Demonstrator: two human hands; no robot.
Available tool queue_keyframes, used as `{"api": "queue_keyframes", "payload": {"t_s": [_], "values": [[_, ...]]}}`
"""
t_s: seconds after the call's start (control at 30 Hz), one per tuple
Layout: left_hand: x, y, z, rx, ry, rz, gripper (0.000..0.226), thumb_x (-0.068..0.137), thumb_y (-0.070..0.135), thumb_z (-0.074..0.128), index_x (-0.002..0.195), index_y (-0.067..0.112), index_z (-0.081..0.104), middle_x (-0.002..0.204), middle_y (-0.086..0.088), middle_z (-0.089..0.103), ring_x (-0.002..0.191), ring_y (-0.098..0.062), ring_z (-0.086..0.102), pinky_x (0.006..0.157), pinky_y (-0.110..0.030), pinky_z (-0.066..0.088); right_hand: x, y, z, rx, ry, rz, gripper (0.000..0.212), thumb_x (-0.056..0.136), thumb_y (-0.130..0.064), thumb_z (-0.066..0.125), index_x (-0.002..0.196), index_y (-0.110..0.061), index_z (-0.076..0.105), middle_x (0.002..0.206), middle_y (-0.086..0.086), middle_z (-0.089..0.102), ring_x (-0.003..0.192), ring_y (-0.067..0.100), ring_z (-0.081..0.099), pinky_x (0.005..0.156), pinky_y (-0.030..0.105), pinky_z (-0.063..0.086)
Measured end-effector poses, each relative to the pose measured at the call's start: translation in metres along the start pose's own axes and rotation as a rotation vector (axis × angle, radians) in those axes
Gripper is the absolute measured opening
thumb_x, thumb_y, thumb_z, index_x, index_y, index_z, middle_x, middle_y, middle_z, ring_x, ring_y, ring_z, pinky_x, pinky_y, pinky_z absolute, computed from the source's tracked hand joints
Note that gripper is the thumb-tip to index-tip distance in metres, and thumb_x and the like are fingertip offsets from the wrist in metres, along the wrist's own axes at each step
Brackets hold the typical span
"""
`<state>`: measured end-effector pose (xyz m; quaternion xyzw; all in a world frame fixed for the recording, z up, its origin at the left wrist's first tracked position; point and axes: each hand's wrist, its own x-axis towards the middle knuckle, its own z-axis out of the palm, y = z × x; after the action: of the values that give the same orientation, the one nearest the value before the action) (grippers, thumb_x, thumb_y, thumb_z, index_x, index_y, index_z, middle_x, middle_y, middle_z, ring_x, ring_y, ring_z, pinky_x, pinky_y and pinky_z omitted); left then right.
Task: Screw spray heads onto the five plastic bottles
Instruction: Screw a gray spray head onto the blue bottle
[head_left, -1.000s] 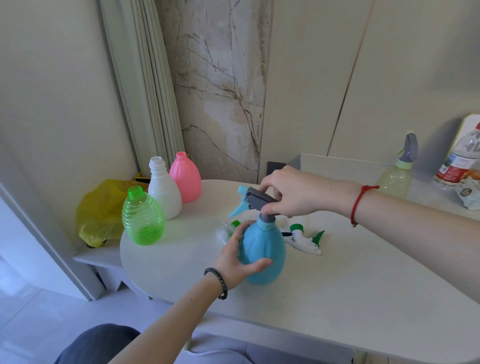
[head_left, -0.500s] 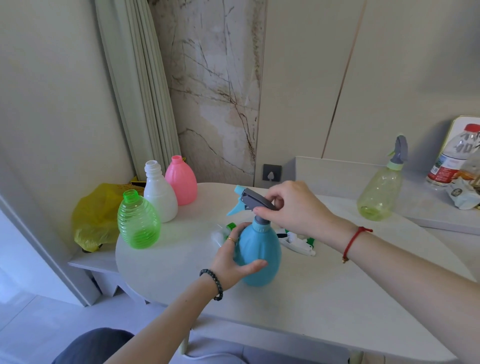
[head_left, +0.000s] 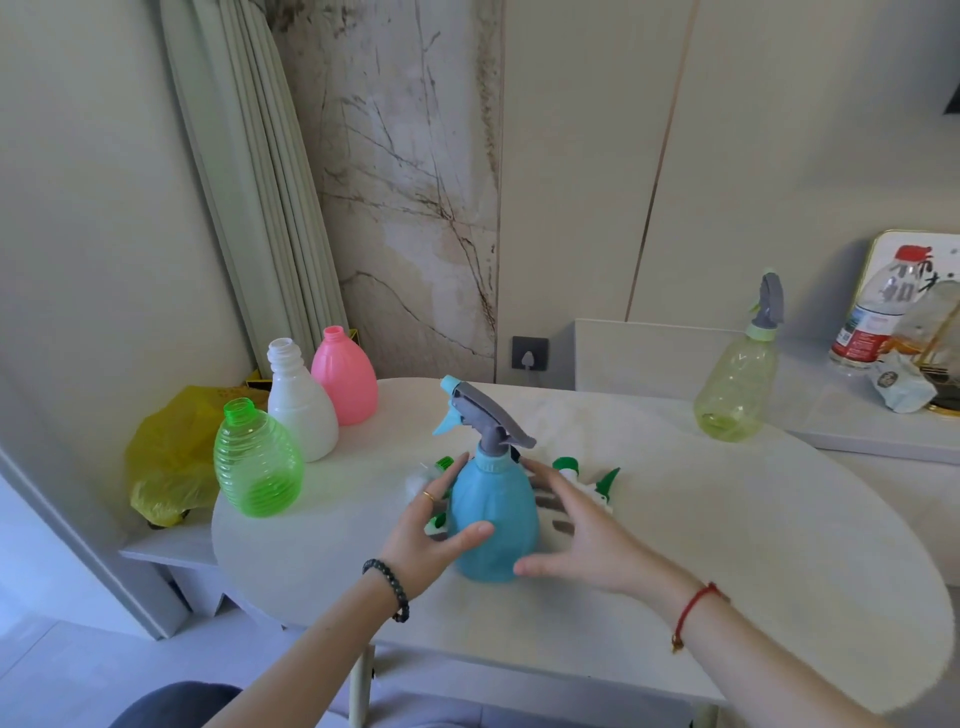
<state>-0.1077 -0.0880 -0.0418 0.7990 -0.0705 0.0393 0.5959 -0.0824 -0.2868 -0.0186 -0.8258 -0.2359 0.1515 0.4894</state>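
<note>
The blue bottle (head_left: 493, 525) stands upright on the white table (head_left: 727, 545) with a grey and blue spray head (head_left: 483, 410) on its neck. My left hand (head_left: 426, 535) is at its left side, fingers straight and apart, thumb resting on the front. My right hand (head_left: 576, 540) is at its right side, fingers spread, thumb tip by the base. Neither hand wraps the bottle. Green bottle (head_left: 257, 467), white bottle (head_left: 298, 410) and pink bottle (head_left: 345, 379) stand uncapped at the back left. Loose green and white spray heads (head_left: 582, 475) lie behind the blue bottle, partly hidden.
A pale yellow-green bottle (head_left: 740, 384) with a grey spray head stands on the raised ledge at the back right. Beside it are a water bottle (head_left: 878, 306) and wrapped items. A yellow plastic bag (head_left: 166, 452) sits on a low shelf left of the table.
My right hand has left the spray head and dropped to the bottle's right side. My left hand has loosened from its grip and its fingers have straightened.
</note>
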Motion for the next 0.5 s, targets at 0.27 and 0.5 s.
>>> {"api": "queue_keyframes", "payload": {"t_s": [0.27, 0.5], "values": [[0.056, 0.047, 0.030, -0.193, -0.103, 0.105, 0.038, 0.078, 0.038, 0.056, 0.113, 0.032, 0.041, 0.123, 0.001, 0.051, 0.112, -0.004, 0.053, 0.087, -0.019, 0.048, 0.001, 0.001, -0.026, 0.209, 0.414, -0.145, 0.081, 0.060, -0.025, 0.081, 0.117, -0.057, 0.032, 0.118, -0.033, 0.046, 0.109, -0.004, 0.050, 0.085, 0.023, 0.051], [0.170, 0.083, 0.107, 0.020, -0.173, 0.089, 0.049, 0.090, 0.037, 0.042, 0.136, 0.034, 0.026, 0.137, -0.002, 0.043, 0.112, -0.013, 0.047, 0.099, -0.036, 0.040, 0.033, 0.031, -0.111, 0.087, 0.847, -0.106, 0.084, 0.062, -0.016, 0.076, 0.130, -0.028, 0.029, 0.123, -0.011, 0.044, 0.108, 0.006, 0.049, 0.088, 0.027, 0.046]]}}
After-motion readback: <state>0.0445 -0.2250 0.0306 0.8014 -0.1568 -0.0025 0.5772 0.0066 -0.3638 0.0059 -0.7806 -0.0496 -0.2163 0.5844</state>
